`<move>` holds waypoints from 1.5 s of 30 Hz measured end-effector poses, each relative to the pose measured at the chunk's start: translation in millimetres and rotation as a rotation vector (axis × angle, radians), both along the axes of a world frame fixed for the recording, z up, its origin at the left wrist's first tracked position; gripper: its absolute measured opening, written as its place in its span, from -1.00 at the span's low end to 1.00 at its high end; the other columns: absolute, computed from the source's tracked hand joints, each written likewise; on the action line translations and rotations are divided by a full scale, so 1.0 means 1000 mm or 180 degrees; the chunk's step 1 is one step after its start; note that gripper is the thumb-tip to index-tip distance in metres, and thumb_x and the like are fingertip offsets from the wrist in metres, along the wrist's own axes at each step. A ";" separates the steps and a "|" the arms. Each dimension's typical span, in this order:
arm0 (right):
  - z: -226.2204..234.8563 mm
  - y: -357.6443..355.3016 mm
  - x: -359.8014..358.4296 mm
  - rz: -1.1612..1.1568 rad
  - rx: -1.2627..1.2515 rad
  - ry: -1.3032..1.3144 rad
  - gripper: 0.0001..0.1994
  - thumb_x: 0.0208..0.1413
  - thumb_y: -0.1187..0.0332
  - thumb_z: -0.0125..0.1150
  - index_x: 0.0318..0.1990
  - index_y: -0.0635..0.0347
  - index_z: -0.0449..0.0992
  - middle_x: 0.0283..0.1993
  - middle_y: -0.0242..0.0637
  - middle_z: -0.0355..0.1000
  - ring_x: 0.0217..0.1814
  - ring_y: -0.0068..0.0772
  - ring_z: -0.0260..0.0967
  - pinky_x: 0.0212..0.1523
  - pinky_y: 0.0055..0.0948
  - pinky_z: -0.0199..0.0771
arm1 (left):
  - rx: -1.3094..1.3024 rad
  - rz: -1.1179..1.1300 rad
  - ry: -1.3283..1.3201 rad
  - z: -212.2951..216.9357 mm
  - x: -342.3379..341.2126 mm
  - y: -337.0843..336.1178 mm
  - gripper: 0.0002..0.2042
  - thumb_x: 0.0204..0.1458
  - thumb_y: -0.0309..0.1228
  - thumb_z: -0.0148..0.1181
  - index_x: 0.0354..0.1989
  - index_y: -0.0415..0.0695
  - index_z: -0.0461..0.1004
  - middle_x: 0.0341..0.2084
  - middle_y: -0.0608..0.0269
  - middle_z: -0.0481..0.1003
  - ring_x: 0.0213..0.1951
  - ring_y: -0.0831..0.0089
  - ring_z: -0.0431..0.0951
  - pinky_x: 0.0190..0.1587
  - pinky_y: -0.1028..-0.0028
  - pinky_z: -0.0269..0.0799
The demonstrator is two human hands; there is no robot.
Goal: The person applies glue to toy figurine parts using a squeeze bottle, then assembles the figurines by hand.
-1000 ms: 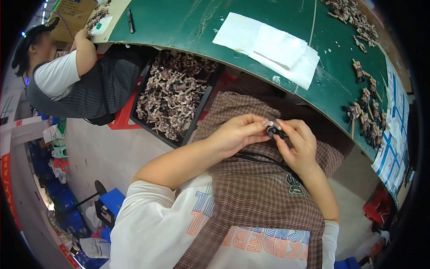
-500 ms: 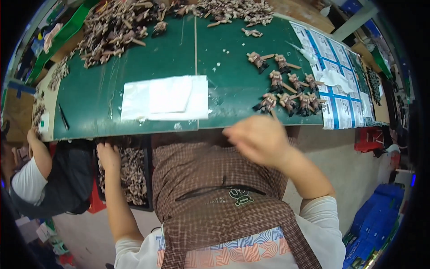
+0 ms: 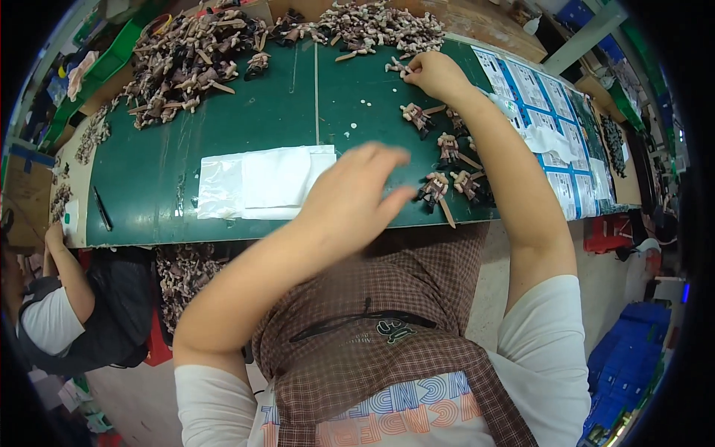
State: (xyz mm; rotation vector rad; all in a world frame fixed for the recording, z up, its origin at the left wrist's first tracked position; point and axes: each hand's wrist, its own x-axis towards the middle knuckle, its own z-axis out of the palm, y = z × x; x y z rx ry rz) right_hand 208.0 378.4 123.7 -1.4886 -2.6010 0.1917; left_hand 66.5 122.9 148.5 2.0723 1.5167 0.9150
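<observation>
My right hand (image 3: 439, 76) reaches to the far side of the green table, its fingers pinched at one end of a small pale toy figure (image 3: 397, 68). The fingertips partly cover that figure. My left hand (image 3: 354, 190) hangs over the table's near edge, slightly blurred, thumb and fingers apart, with nothing in it. Beside it lie white sheets on a clear plastic bag (image 3: 223, 186). Several brown-and-black toy figures with sword-like pieces, one of them a nearby figure (image 3: 433, 190), lie in rows under my right forearm, which hides part of them.
Heaps of figure parts (image 3: 186, 63) and small pale pieces (image 3: 380, 30) line the far side. Printed sheets (image 3: 562, 160) cover the table's right end. A black pen (image 3: 102, 208) lies left. Below the table is a bin of parts (image 3: 182, 287). Another person's arm (image 3: 71, 276) is at far left.
My right hand has gone from the near edge to the small pale figure at the far side. My left hand has left the bin of parts and come up over the table.
</observation>
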 end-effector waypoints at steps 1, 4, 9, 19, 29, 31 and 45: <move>0.002 -0.006 -0.001 -0.0060 -0.0045 0.0105 -0.73 -0.07 0.20 0.35 -0.22 0.09 0.64 -0.22 -0.14 0.57 -0.14 -0.16 0.52 -0.11 -0.25 0.50 | 0.0065 0.0192 0.0156 -0.007 0.007 0.021 -0.57 0.02 -0.29 0.25 0.03 -0.21 0.38 -0.09 -0.01 0.44 -0.02 0.09 0.47 0.02 0.26 0.39; 0.006 -0.020 0.011 -0.0188 -0.0059 0.0326 -0.74 -0.13 0.17 0.39 -0.31 0.10 0.67 -0.32 -0.17 0.58 -0.24 -0.17 0.54 -0.18 -0.26 0.52 | -0.0099 0.0604 0.0657 -0.019 0.029 0.073 -0.41 -0.04 -0.17 0.32 0.12 -0.23 0.31 -0.01 -0.06 0.37 0.06 0.06 0.39 0.10 0.25 0.35; 0.013 -0.040 0.043 -0.0183 0.0053 0.1065 -0.69 -0.11 0.16 0.40 -0.29 0.20 0.66 -0.37 -0.17 0.57 -0.32 -0.25 0.54 -0.26 -0.35 0.50 | -0.0424 0.0597 0.1114 -0.027 0.035 0.103 -0.36 -0.12 -0.06 0.38 0.05 -0.24 0.38 -0.01 0.00 0.36 0.10 0.11 0.37 0.09 0.23 0.38; 0.030 -0.109 0.027 0.0018 -0.1086 0.2414 -0.75 0.12 0.29 0.27 -0.15 0.29 0.60 -0.33 -0.40 0.52 -0.30 -0.64 0.40 -0.21 -0.65 0.39 | 0.0185 0.0891 -0.1226 0.001 -0.059 0.039 -0.44 -0.10 -0.52 0.27 0.14 -0.32 0.29 -0.06 0.10 0.43 -0.03 0.36 0.49 0.04 0.44 0.42; 0.018 -0.187 -0.056 0.1784 -0.0272 0.1477 -0.88 0.00 0.37 0.26 -0.37 0.22 0.60 -0.38 -0.26 0.42 -0.26 -0.18 0.42 -0.25 -0.25 0.43 | -0.1464 -0.0158 -0.2731 -0.026 -0.057 -0.150 -0.38 -0.08 -0.71 0.24 0.22 -0.18 0.22 0.20 0.18 0.09 0.14 0.40 0.34 0.07 0.41 0.38; 0.017 -0.188 -0.065 0.1848 -0.0210 0.1343 -0.88 0.01 0.37 0.25 -0.36 0.22 0.60 -0.37 -0.27 0.42 -0.24 -0.18 0.42 -0.24 -0.25 0.43 | -0.1539 -0.0067 -0.3003 -0.031 -0.055 -0.159 -0.37 -0.09 -0.71 0.25 0.22 -0.17 0.22 0.19 0.18 0.11 0.13 0.41 0.34 0.06 0.42 0.38; 0.013 -0.196 -0.096 0.1963 0.0030 0.0785 -0.87 0.03 0.36 0.21 -0.36 0.21 0.59 -0.34 -0.30 0.41 -0.20 -0.20 0.42 -0.19 -0.27 0.45 | -0.1472 0.0073 -0.3875 -0.039 -0.074 -0.161 -0.37 -0.09 -0.76 0.22 0.22 -0.18 0.22 0.22 0.18 0.16 0.21 0.37 0.31 0.20 0.37 0.32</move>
